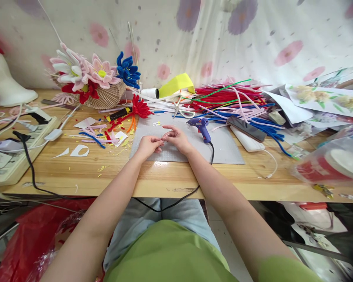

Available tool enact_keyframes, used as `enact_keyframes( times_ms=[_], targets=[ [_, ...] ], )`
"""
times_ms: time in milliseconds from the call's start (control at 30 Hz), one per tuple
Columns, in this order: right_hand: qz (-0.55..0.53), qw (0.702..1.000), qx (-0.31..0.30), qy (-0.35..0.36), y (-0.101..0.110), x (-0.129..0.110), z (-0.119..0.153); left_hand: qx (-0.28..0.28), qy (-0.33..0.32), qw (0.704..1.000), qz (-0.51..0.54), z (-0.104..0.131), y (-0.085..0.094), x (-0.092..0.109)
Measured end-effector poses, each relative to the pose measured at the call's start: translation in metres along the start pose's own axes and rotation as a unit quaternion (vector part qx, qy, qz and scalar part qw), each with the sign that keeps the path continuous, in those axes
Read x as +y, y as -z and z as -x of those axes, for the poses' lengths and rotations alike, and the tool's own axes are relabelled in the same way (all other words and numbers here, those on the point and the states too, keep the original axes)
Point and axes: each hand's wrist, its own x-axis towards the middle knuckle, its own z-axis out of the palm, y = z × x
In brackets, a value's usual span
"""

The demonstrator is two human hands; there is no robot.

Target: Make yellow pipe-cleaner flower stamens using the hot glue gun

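My left hand [150, 146] and my right hand [176, 139] meet above the grey mat [220, 150]. Both have thumb and fingers pinched together around something too small to make out; the right index finger stretches out above. Right of them a blue glue gun [202, 127] lies on the mat, its black cord running down to the table edge. Small pale pieces [157, 123] lie on the mat behind my hands. White-handled scissors [182, 109] rest at the mat's back edge. A red fuzzy flower [141, 107] is just beyond the mat's back left corner.
Pink, white and blue fuzzy flowers [101, 73] stand at the back left. Red and blue pipe cleaners [229, 98] are heaped behind the mat. A phone [246, 129], a bagged red cup [320, 166] and a power strip [29, 150] flank the work area.
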Motion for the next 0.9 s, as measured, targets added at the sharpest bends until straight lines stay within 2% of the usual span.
enact_keyframes(
  times_ms=[100, 167, 267, 367, 433, 533, 600, 633, 700, 900],
  targets=[
    [0.046, 0.999, 0.025, -0.01, 0.0, -0.01, -0.005, 0.015, -0.012, 1.0, -0.017, -0.008, 0.005, 0.006],
    [0.123, 0.991, 0.055, -0.006, 0.003, -0.026, -0.013, 0.034, -0.027, 0.999, -0.013, -0.014, 0.01, 0.013],
    [0.306, 0.947, 0.098, -0.016, 0.015, -0.061, -0.034, 0.066, -0.045, 0.997, 0.011, -0.024, 0.015, 0.02],
    [0.501, 0.858, 0.099, -0.054, 0.032, -0.09, -0.064, 0.1, -0.061, 0.991, 0.063, -0.032, 0.017, 0.018],
    [0.611, 0.781, 0.088, -0.097, 0.042, -0.099, -0.083, 0.13, -0.072, 0.983, 0.109, -0.036, 0.018, 0.013],
    [0.715, 0.676, 0.057, -0.17, 0.056, -0.093, -0.105, 0.175, -0.079, 0.969, 0.156, -0.039, 0.022, 0.002],
    [0.753, 0.625, 0.045, -0.2, 0.063, -0.083, -0.115, 0.18, -0.092, 0.966, 0.162, -0.04, 0.027, -0.004],
    [0.764, 0.609, 0.042, -0.209, 0.065, -0.077, -0.12, 0.177, -0.099, 0.966, 0.161, -0.04, 0.029, -0.005],
    [0.773, 0.595, 0.039, -0.217, 0.07, -0.066, -0.127, 0.169, -0.103, 0.967, 0.16, -0.041, 0.033, -0.007],
    [0.783, 0.582, 0.021, -0.216, 0.073, -0.047, -0.147, 0.172, -0.1, 0.964, 0.175, -0.043, 0.036, -0.004]
  ],
)
